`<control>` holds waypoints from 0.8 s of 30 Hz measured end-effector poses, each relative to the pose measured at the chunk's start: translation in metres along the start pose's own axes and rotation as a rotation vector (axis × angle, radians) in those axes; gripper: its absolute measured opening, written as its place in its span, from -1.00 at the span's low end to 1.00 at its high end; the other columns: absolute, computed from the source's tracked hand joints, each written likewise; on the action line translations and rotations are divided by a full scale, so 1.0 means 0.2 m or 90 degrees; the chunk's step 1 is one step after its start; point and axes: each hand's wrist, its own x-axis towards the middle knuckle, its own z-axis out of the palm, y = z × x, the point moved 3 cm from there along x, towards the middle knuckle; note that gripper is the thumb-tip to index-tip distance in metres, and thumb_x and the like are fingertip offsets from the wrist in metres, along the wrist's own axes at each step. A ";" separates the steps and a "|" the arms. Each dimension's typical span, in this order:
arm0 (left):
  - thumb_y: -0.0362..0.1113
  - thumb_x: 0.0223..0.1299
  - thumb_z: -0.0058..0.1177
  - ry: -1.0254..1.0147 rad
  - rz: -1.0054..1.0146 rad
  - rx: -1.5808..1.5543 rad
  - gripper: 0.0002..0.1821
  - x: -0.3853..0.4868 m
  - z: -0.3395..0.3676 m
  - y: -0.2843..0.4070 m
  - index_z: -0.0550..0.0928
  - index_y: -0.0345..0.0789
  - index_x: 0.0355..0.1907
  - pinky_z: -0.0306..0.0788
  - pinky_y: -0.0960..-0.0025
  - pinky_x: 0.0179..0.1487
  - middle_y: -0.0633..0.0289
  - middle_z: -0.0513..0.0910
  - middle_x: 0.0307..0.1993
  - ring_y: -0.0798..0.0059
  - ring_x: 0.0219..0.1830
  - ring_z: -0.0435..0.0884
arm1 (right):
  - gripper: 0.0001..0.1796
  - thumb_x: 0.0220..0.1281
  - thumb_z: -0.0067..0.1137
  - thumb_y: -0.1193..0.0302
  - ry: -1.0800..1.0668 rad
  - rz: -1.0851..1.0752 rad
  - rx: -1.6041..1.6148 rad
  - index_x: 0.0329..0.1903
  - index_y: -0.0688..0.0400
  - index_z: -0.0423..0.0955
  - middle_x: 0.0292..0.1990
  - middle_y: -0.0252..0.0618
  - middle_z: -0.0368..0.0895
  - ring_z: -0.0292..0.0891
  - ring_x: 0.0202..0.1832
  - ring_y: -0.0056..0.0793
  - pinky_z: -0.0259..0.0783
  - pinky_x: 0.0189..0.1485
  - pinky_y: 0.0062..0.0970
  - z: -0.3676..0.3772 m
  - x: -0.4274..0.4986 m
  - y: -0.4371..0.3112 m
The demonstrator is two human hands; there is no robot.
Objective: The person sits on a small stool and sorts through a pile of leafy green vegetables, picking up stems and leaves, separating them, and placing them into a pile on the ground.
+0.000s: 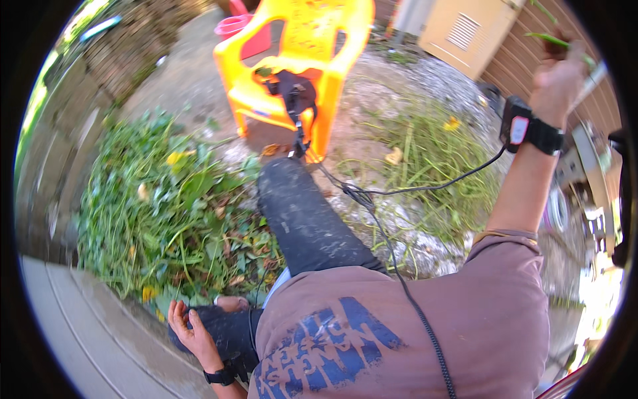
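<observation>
My right hand (558, 85) is raised at the upper right, blurred, closed around green plant stems (548, 38) with something dark brown beside them. A strapped device (518, 124) with a black cable sits on that wrist. Low at the left, my left hand (189, 331) rests by my dark-trousered knee, fingers apart and holding nothing, with a black band on its wrist. Beyond it lies a large heap of leafy green vines (174, 209) with some yellow leaves. A second pile, mostly thin green stems (428, 164), lies on the ground at the right.
An orange plastic chair (334, 75) stands ahead, bearing a dark strapped bag (299, 92). Behind it is a pink bucket (234, 27). A wall (55, 134) borders the left side, and a tan vented panel (468, 35) stands at the upper right. The cable (389, 244) crosses my lap.
</observation>
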 end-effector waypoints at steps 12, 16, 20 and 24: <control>-0.46 0.17 -0.10 -0.179 0.093 0.027 -0.80 0.05 0.15 0.04 0.50 -0.47 -0.16 0.35 0.40 -0.03 0.10 0.47 -0.05 0.33 -0.08 0.47 | -0.56 0.31 -0.09 0.22 0.134 0.921 0.003 -0.05 0.41 0.25 -0.24 -0.02 0.46 0.43 -0.35 -0.36 0.46 -0.26 -0.46 -0.97 -0.91 0.96; -0.46 0.18 -0.06 -0.154 0.048 0.041 -0.84 0.04 0.09 0.05 0.52 -0.45 -0.20 0.35 0.40 -0.03 0.10 0.53 -0.17 0.33 -0.13 0.49 | -0.91 0.21 -0.01 0.45 -0.043 0.919 0.065 -0.26 0.19 0.38 -0.41 -0.20 0.54 0.46 -0.43 -0.41 0.40 -0.38 -0.46 -0.47 -1.28 0.98; -0.47 0.20 -0.05 -0.126 0.053 0.066 -0.86 0.01 0.03 0.04 0.52 -0.47 -0.21 0.36 0.40 -0.03 0.10 0.55 -0.22 0.33 -0.17 0.51 | -0.86 0.24 0.02 0.33 -0.331 0.889 0.080 -0.38 0.10 0.44 -0.64 -0.39 0.44 0.38 -0.59 -0.52 0.34 -0.45 -0.51 0.15 -1.57 0.75; -0.50 0.12 -0.01 -0.094 0.051 0.055 -0.87 -0.05 -0.05 0.01 0.54 -0.46 -0.26 0.39 0.44 -0.08 0.09 0.58 -0.27 0.32 -0.19 0.56 | -0.72 0.32 -0.06 0.22 -0.574 0.952 0.275 -0.22 0.19 0.44 -0.78 -0.56 0.14 0.15 -0.72 -0.68 0.17 -0.54 -0.61 0.64 -1.91 0.36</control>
